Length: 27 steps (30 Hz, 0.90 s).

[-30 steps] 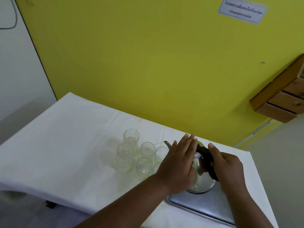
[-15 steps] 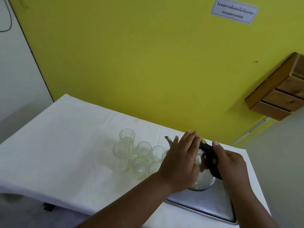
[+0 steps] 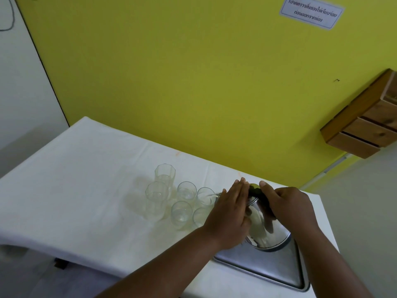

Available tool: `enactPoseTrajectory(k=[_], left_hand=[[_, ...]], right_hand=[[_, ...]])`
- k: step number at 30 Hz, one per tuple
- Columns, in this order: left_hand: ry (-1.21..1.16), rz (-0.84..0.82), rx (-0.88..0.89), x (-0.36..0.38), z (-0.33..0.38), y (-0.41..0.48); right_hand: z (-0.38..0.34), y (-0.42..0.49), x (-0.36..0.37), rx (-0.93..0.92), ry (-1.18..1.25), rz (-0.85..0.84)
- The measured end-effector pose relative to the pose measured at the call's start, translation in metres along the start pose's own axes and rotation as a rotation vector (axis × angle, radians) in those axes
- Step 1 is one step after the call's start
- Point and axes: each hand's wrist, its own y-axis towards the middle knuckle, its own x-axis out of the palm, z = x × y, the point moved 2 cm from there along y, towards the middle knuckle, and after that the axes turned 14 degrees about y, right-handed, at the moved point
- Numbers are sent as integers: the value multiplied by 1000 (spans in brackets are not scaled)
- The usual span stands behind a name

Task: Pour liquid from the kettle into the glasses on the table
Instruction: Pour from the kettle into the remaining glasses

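Observation:
A shiny steel kettle (image 3: 267, 231) is tilted to the left over the metal tray (image 3: 268, 267), its spout reaching a small glass (image 3: 205, 196). My right hand (image 3: 287, 209) grips the kettle's dark handle. My left hand (image 3: 231, 214) lies flat on the kettle's lid and hides most of the spout. Two tall glasses (image 3: 156, 201) and several short ones (image 3: 181, 214) stand clustered left of the kettle, each with a little clear liquid.
The table wears a white cloth (image 3: 86, 179) and stands against a yellow wall (image 3: 193, 72). A wooden box (image 3: 365, 125) hangs on the wall at the right. The table's front edge drops off at the lower left.
The kettle has tipped further to the left, bringing the spout down onto a short glass. Both hands moved with it; the left one stays on the lid.

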Motion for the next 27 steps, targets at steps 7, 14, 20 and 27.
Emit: enactPoseTrajectory(k=[7, 14, 20, 27], left_hand=[[-20, -25, 7, -1, 2, 1], [-36, -26, 27, -3, 5, 2], [-40, -26, 33, -3, 6, 2], [-47, -36, 34, -3, 7, 3]], right_hand=[[-3, 1, -6, -37, -51, -13], [-6, 1, -11, -43, -104, -14], [-6, 0, -14, -47, -117, -14], [-5, 0, -15, -48, -131, -11]])
